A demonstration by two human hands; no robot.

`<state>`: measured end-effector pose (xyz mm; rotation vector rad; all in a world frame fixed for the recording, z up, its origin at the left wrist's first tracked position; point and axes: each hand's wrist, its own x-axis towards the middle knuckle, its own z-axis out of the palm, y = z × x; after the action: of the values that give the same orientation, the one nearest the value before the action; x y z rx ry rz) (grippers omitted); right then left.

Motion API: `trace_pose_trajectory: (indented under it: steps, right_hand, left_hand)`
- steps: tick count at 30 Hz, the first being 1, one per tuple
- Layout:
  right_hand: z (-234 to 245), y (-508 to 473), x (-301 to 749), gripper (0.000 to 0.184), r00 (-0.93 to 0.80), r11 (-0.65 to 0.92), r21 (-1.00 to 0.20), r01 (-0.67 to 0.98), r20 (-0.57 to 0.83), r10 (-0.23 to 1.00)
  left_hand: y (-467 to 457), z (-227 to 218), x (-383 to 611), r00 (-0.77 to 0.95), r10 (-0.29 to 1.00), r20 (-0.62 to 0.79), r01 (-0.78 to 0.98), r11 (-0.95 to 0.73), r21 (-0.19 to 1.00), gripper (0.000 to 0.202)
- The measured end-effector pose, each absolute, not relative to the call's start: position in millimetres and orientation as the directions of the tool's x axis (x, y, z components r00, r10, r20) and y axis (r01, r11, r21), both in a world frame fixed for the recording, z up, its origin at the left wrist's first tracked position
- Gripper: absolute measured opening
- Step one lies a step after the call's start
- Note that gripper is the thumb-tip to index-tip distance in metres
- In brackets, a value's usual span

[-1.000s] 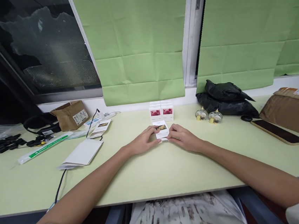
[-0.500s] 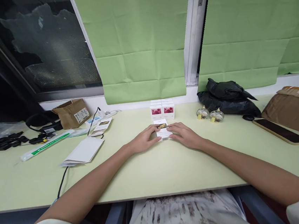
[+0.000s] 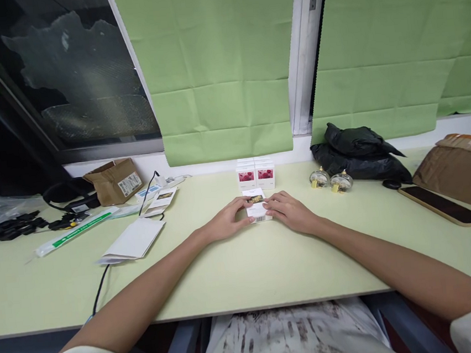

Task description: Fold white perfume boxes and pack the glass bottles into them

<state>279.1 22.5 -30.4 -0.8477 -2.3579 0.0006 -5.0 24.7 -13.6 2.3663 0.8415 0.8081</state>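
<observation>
A small white box with a picture on top and a barcode on its near end lies on the pale green table. My left hand grips its left side with the fingertips. On the other side my right hand holds the box the same way. Just behind stand two white boxes with red pictures, side by side.
Left of the hands lie a folded white paper, a cable, a green-striped packet, a small cardboard box and black clips. To the right are two small glass bottles, a black bag, a phone and a brown parcel.
The small box, tilted up a second ago with its picture side facing me, now lies lower and flatter on the table between both hands. The hands have hardly shifted.
</observation>
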Motion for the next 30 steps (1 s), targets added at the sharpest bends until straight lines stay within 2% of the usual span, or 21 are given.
trace_pose_trajectory:
  steps: [5, 10, 12, 15, 18, 21, 25, 27, 30]
  right_hand:
    - [-32, 25, 282, 0.023, -0.582, 0.796, -0.306, 0.522, 0.554, 0.595]
    - [-32, 25, 284, 0.038, -0.409, 0.653, -0.552, 0.518, 0.511, 0.756]
    - [-34, 27, 285, 0.045, -0.328, 0.572, -0.575, 0.585, 0.477, 0.815]
    - [-39, 33, 287, 0.055, -0.313, 0.480, -0.561, 0.674, 0.372, 0.874]
    - [-41, 35, 290, 0.060, -0.361, 0.490, -0.551, 0.676, 0.332, 0.872]
    - [-38, 31, 290, 0.054, -0.466, 0.594, -0.584, 0.552, 0.375, 0.802]
    - [-26, 20, 286, 0.058, -0.485, 0.639, -0.665, 0.387, 0.442, 0.754]
    - [-21, 15, 283, 0.059, -0.459, 0.659, -0.663, 0.356, 0.490, 0.741]
    - [-14, 7, 281, 0.060, -0.424, 0.692, -0.628, 0.355, 0.552, 0.718]
  left_hand:
    - [20, -8, -4, 0.638, 0.685, 0.352, 0.422, -0.693, 0.585, 0.040]
    - [18, -8, -3, 0.603, 0.720, 0.345, 0.445, -0.662, 0.603, 0.044]
    - [19, -11, -2, 0.524, 0.788, 0.323, 0.494, -0.590, 0.638, 0.053]
    - [22, -18, 1, 0.351, 0.896, 0.273, 0.619, -0.441, 0.650, 0.074]
    - [27, -23, 1, 0.343, 0.907, 0.246, 0.668, -0.419, 0.614, 0.073]
    - [30, -25, 0, 0.428, 0.862, 0.270, 0.564, -0.489, 0.666, 0.066]
    - [26, -19, 3, 0.444, 0.824, 0.353, 0.348, -0.522, 0.779, 0.082]
    - [22, -14, 7, 0.413, 0.816, 0.405, 0.295, -0.540, 0.788, 0.086]
    - [15, -6, 11, 0.383, 0.785, 0.486, 0.279, -0.600, 0.750, 0.074]
